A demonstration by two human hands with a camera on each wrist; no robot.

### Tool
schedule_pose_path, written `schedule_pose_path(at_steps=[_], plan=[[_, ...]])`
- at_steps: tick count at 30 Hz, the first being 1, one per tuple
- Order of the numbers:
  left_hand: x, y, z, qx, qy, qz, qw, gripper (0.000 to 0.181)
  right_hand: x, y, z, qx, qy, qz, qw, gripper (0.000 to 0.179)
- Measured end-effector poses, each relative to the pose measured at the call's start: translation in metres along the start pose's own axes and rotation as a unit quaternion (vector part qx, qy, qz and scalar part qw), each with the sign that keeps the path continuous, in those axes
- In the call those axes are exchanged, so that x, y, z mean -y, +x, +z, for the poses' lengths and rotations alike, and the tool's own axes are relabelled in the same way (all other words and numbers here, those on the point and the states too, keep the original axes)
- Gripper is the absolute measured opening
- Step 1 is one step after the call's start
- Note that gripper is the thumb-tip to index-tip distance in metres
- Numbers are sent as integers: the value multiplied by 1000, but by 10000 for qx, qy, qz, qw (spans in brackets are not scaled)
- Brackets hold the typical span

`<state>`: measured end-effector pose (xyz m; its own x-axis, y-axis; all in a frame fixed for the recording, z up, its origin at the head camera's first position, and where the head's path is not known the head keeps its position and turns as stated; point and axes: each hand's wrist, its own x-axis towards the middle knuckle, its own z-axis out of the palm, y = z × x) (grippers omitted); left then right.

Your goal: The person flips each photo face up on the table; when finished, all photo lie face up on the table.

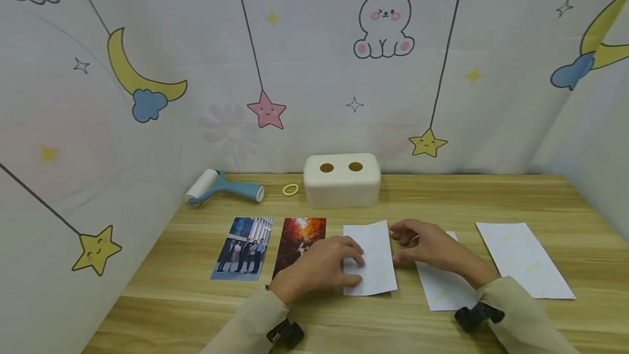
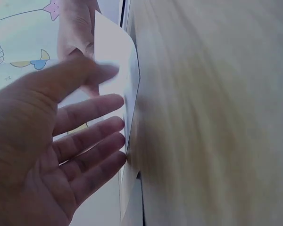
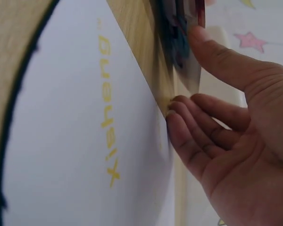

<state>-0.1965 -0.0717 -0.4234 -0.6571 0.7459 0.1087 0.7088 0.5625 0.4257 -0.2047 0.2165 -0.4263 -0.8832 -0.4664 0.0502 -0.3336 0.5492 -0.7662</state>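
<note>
In the head view a photo print (image 1: 371, 266) lies white back up in the middle of the table, its edge curling upward. Its dark, coloured printed side (image 3: 181, 42) shows from below in the right wrist view. My left hand (image 1: 319, 264) is over the left part of this print, fingers spread and thumb apart. At the print's right edge is my right hand (image 1: 425, 245), fingers loosely bent, thumb tip against or very near the edge. Beneath my right hand lies another white-backed print (image 1: 442, 285) with yellow lettering (image 3: 106, 84). I see neither hand pinching anything.
Left of my left hand lie an autumn forest photo (image 1: 302, 234) and a group photo (image 1: 243, 250), face up. One more white-backed print (image 1: 526, 261) lies at far right. Behind are a blue-handled lint roller (image 1: 226, 186), yellow ring (image 1: 290, 190) and white box (image 1: 342, 182) with two holes.
</note>
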Motion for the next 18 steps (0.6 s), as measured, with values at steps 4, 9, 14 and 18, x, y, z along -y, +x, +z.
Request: schedule_pose_path(at_steps=[4,9,14,18], plan=[[0,1,3,-286,-207,-125,9993,14,1,0,1,-25,44,-133,9999,56],[1,3,9,-750,-661,-433,9940,14,1,1,3,-57,128,-348,9993,58],[0,6,13,-1048,-1333,-934,9811,16,2,1,5,2,309,-409,9987,63],[-3,9,13,-1192,-1575,-1232,9725,21,4,1,8,64,482,-551,9973,67]])
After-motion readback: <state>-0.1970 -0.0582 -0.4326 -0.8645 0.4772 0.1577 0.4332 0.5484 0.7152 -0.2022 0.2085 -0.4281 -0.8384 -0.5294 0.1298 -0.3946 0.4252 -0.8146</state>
